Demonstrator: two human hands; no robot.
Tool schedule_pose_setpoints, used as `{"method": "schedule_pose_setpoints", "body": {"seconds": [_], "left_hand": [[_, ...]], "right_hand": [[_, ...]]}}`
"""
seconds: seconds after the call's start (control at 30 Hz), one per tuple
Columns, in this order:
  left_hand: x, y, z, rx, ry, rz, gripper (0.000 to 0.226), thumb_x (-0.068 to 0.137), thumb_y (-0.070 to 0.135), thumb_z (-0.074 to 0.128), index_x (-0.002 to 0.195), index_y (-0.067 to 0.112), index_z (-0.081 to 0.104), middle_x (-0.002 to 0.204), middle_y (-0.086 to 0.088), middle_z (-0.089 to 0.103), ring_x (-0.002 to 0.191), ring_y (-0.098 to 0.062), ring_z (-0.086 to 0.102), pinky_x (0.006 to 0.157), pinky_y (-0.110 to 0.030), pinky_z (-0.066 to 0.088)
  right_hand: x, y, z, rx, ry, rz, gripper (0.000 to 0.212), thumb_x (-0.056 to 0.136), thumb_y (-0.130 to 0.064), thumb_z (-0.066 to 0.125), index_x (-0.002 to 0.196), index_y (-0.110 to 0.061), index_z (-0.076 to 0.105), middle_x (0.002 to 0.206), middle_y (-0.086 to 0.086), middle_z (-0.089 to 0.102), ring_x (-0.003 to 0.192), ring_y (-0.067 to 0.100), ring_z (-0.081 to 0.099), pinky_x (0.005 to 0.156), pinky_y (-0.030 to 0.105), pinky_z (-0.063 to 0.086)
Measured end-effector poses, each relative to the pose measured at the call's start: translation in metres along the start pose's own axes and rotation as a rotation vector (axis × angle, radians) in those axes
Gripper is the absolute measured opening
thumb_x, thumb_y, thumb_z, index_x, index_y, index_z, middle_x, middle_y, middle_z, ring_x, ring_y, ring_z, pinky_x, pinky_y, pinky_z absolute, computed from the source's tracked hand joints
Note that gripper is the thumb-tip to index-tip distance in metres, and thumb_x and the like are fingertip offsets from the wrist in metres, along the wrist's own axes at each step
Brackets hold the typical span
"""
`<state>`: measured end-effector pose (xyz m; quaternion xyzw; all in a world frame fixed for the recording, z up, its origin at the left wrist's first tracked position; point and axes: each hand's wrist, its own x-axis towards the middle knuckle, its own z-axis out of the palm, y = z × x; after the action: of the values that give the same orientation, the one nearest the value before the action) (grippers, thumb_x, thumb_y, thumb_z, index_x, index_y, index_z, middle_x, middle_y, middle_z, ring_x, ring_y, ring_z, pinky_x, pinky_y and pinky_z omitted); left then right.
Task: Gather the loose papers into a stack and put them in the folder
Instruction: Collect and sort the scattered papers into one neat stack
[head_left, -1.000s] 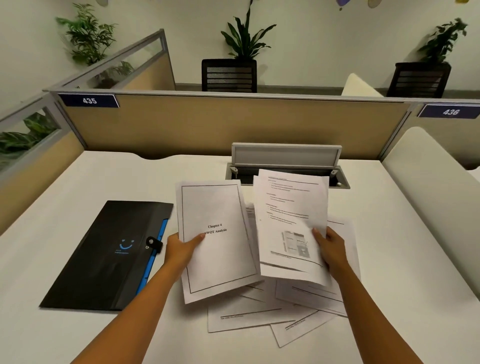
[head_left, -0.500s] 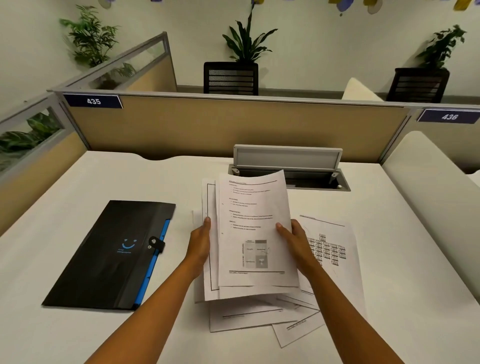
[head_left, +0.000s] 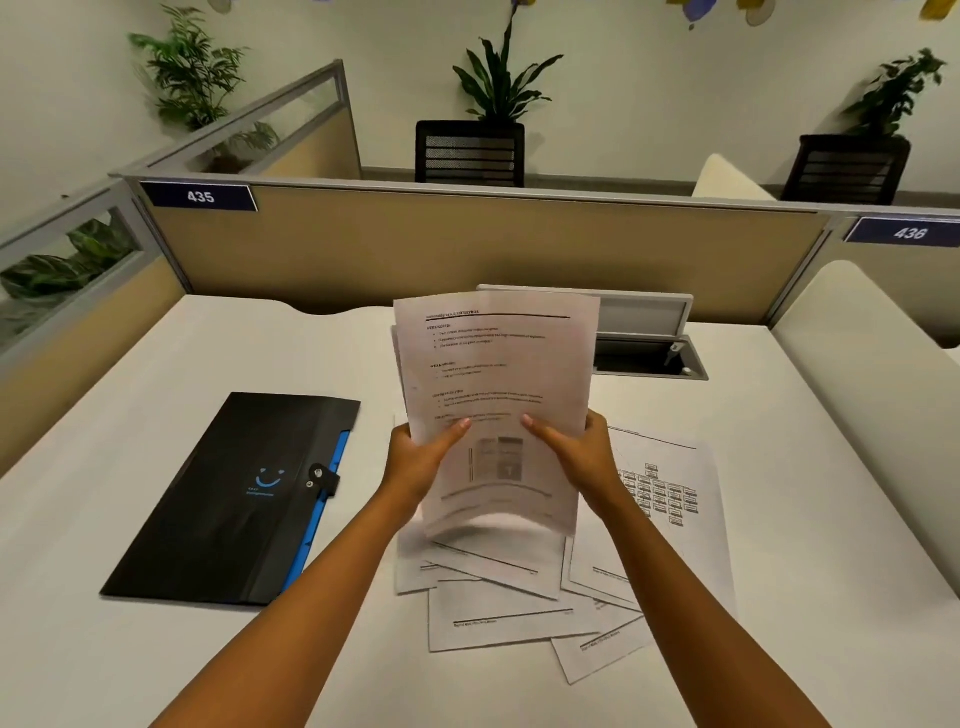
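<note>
Left hand (head_left: 415, 462) and right hand (head_left: 576, 457) pinch held sheets (head_left: 493, 374) upright over loose papers (head_left: 519, 608). Closed folder (head_left: 234, 499) at 9 o'clock on desk (head_left: 156, 665).

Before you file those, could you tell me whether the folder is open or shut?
Shut: the folder lies flat, its flap fastened by the clasp.

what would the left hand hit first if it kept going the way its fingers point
The left hand points up and right across the held sheets, toward the right hand. It would probably meet that hand's thumb first, though depth is unclear.
</note>
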<state>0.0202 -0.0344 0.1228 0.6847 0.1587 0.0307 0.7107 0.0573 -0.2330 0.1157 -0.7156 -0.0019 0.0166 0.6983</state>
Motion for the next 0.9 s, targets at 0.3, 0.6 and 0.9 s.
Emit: {"method": "schedule_pose_setpoints", "body": {"seconds": [0.3, 0.6, 0.9], "left_hand": [[-0.002, 0.014, -0.007, -0.026, -0.062, 0.206, 0.027, 0.08, 0.013, 0.076, 0.1, 0.03, 0.067, 0.097, 0.006, 0.073, 0.086, -0.013, 0.07, 0.069, -0.026, 0.06], [-0.006, -0.01, 0.0, 0.008, -0.027, 0.141, 0.042, 0.077, 0.011, 0.08, 0.104, 0.036, 0.06, 0.098, 0.012, 0.068, 0.089, -0.012, 0.064, 0.072, -0.024, 0.056], [0.002, -0.019, 0.001, 0.031, 0.035, 0.071, 0.041, 0.077, 0.016, 0.081, 0.113, 0.019, 0.061, 0.096, 0.009, 0.065, 0.086, -0.011, 0.062, 0.067, -0.022, 0.053]], "right_hand": [[-0.007, -0.012, 0.0, 0.046, 0.007, -0.081, 0.034, 0.077, -0.018, 0.078, 0.103, -0.034, 0.061, 0.1, -0.004, 0.07, 0.089, 0.021, 0.071, 0.065, 0.026, 0.06], [-0.014, 0.02, -0.005, -0.018, -0.025, -0.008, 0.041, 0.073, -0.018, 0.082, 0.103, -0.037, 0.063, 0.102, -0.004, 0.072, 0.092, 0.018, 0.071, 0.07, 0.027, 0.061], [-0.013, 0.077, -0.054, -0.386, 0.173, 0.025, 0.047, 0.07, -0.021, 0.085, 0.113, -0.02, 0.064, 0.111, -0.007, 0.066, 0.101, 0.013, 0.06, 0.086, 0.03, 0.05]]}}
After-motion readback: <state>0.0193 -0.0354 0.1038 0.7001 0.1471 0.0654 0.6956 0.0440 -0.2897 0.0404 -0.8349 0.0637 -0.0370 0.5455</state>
